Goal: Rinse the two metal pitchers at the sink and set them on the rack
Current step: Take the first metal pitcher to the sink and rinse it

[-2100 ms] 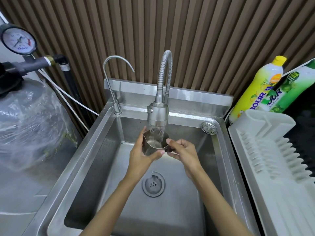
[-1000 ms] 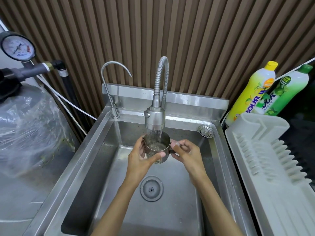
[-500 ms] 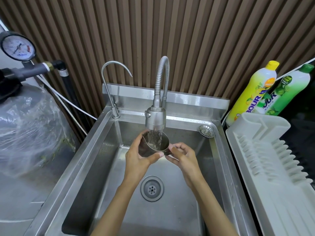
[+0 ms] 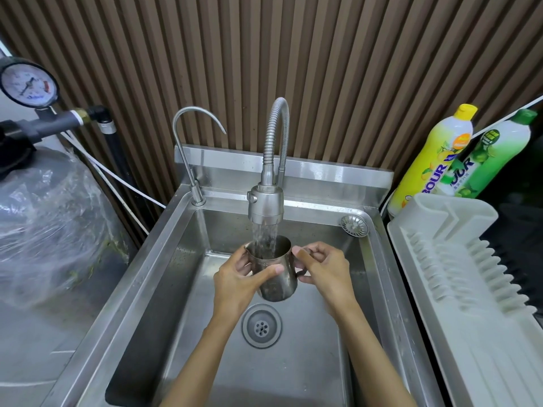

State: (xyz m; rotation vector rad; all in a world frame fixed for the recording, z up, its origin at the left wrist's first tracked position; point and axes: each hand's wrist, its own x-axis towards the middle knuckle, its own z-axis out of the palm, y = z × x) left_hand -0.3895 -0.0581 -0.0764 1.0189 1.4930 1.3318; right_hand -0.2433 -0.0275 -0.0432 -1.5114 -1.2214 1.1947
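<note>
Tilted before, small stainless-steel pitcher (image 4: 279, 286) now upright under flexible steel faucet (image 4: 266, 207); left hand (image 4: 235, 279) wraps its body, right hand (image 4: 326, 268) pinches handle. Risk: wet metal slipping, overflow splashing beyond steel sink (image 4: 173, 259).

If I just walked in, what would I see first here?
Water pours from the tap into a pitcher, right in the middle over the sink. The left hand grips its body, the right hand its handle. Next, a yellow bottle and a green bottle stand far right, behind the white rack.
</note>
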